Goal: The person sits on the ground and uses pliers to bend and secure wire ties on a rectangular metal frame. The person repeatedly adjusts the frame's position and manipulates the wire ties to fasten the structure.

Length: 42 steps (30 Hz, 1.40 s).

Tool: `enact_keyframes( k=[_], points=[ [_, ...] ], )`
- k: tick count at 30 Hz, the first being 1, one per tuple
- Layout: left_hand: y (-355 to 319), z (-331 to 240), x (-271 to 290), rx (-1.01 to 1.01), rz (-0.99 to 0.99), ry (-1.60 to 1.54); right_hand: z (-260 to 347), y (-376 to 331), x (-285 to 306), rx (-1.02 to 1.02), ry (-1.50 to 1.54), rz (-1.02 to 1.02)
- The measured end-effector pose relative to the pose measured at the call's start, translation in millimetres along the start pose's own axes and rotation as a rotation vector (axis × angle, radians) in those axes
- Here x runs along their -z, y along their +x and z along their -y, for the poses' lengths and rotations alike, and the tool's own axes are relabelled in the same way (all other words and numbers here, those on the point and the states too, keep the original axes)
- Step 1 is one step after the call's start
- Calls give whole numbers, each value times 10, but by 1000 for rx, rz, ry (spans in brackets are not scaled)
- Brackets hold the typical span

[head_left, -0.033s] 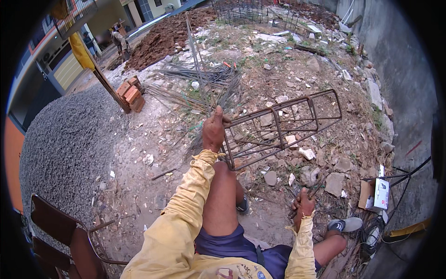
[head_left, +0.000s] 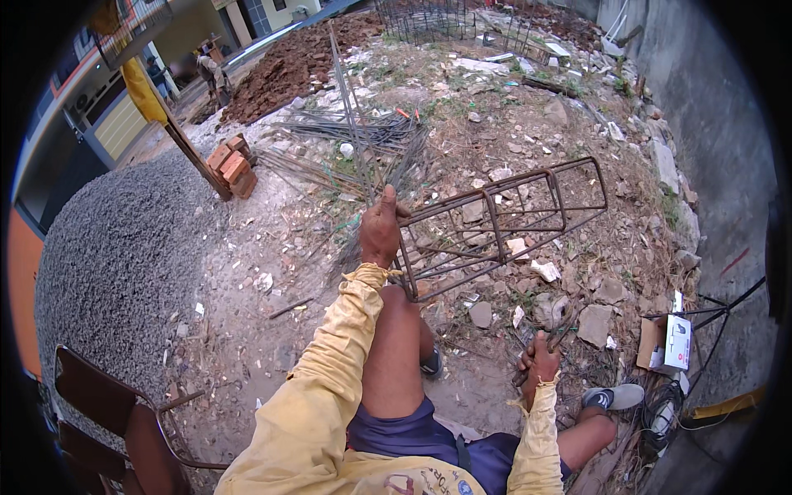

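Note:
My left hand is closed around the near upper corner of a rusty rebar cage. The cage is long and boxy, with rectangular stirrups tied along its bars. It reaches out to the right above the rubble, and its near end is beside my left knee. Lower down on the right, my right hand is closed, with dark thin pieces showing at its fingers. What exactly it grips is too small and blurred to name. This hand is apart from the cage.
A grey gravel heap rises at left, beside stacked red bricks. Loose steel rods lie ahead. A brown chair stands lower left. An opened box is near the concrete wall. Two people are far off.

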<state>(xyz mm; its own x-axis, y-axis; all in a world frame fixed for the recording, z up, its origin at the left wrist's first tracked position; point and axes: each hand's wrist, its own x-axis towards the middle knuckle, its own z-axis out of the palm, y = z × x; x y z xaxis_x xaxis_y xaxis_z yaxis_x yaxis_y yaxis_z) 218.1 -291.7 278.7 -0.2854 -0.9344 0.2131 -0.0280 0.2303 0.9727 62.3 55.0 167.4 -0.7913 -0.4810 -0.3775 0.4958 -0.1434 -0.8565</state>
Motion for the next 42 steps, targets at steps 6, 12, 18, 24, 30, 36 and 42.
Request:
enact_keyframes(
  k=[6,12,18,24,30,36,42],
  points=[
    [-110,-91,-155,-15,-47,80,136,-42,-485,-31,16,53],
    [-716,-221,-410,-37,-24,174,-168,-65,-873,-68,145,0],
    [-1673,115,-808,-270,162,339,-462,-149,-476,-118,247,-307],
    [-2157,290,-661,-464,432,265,-800,-60,188,-236,193,-309],
    [-591,59,144,-254,-169,152,-1795,548,1224,-250,144,-525],
    [29,-453,-175,-44,46,-200,-2451,917,1621,-203,-54,-698],
    [169,-389,-356,48,193,-66,-2481,1356,2120,-362,-447,-767]
  ],
)
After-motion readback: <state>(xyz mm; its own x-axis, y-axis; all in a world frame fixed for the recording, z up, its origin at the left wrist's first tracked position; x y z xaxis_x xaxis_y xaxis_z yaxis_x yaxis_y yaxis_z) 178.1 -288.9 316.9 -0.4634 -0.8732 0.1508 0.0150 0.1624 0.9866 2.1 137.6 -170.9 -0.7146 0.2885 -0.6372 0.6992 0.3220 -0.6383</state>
